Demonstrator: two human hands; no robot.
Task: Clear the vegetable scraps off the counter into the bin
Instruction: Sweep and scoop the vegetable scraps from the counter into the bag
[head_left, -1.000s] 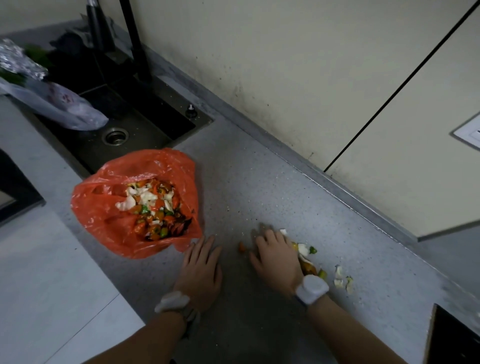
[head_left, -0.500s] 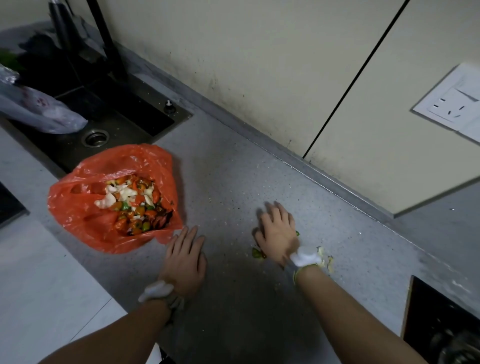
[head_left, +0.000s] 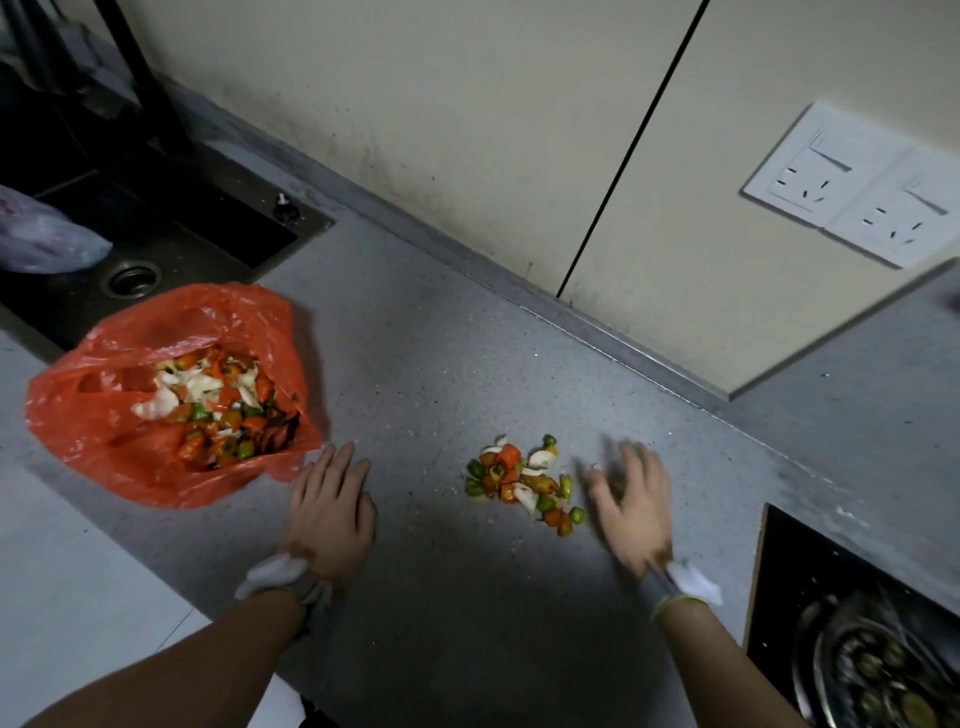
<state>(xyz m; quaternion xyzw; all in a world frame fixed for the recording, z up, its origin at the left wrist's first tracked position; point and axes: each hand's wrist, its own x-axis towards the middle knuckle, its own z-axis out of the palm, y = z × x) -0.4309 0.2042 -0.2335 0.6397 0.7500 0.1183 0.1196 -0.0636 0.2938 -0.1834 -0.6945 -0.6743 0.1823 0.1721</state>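
Observation:
A small heap of vegetable scraps (head_left: 524, 483), orange, green and white pieces, lies on the grey counter (head_left: 441, 374). An open orange plastic bag (head_left: 104, 436) sits to the left on the counter with more scraps inside. My left hand (head_left: 330, 512) lies flat on the counter with straight fingers, its fingertips next to the bag's edge. My right hand (head_left: 631, 504) is blurred, fingers spread, just right of the heap and holding nothing.
A dark sink (head_left: 156, 228) with a drain and a clear plastic bag (head_left: 41, 239) lies at the back left. A black hob with a metal pan (head_left: 872, 670) sits at the lower right. Wall sockets (head_left: 852, 182) are on the wall behind.
My right hand has lifted off the scraps and moved to their right, leaving them gathered in one heap. The left hand stayed flat beside the bag. The camera swung right.

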